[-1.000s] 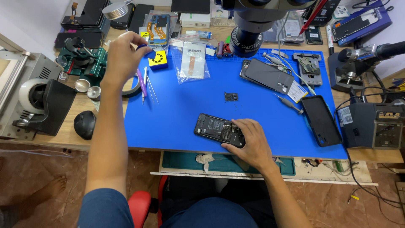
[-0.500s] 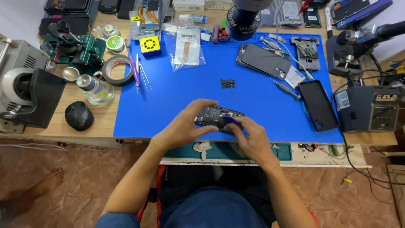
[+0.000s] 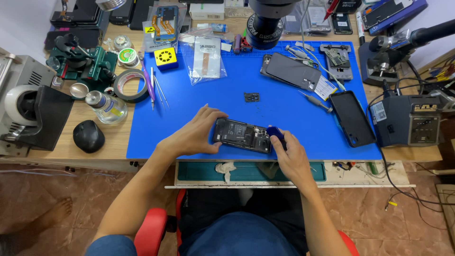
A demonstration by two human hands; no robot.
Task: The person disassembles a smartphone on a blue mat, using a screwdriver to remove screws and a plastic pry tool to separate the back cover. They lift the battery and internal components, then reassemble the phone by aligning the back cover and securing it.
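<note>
1. Your left hand clasps the left end of the opened black phone with its back cover off, fingers closed around its edges. The phone lies flat on the near part of the blue rubber work mat, just ahead of you.
2. Your right hand is closed around a small dark blue tool whose tip sits at the phone's right end. Keep the left hand pressing the phone flat so the tool does not skid across the exposed parts.
3. Just beyond the phone lies a small black loose part; keep your wrists clear of it.
4. To the right, a black phone screen panel lies near your right forearm, with a thin grey-handled screwdriver between it and the phone.
5. To the left, metal tweezers and a roll of dark tape sit at the mat's edge.
6. Farther off stand a yellow cube-shaped block, a clear plastic bag and the black microscope lens.
</note>
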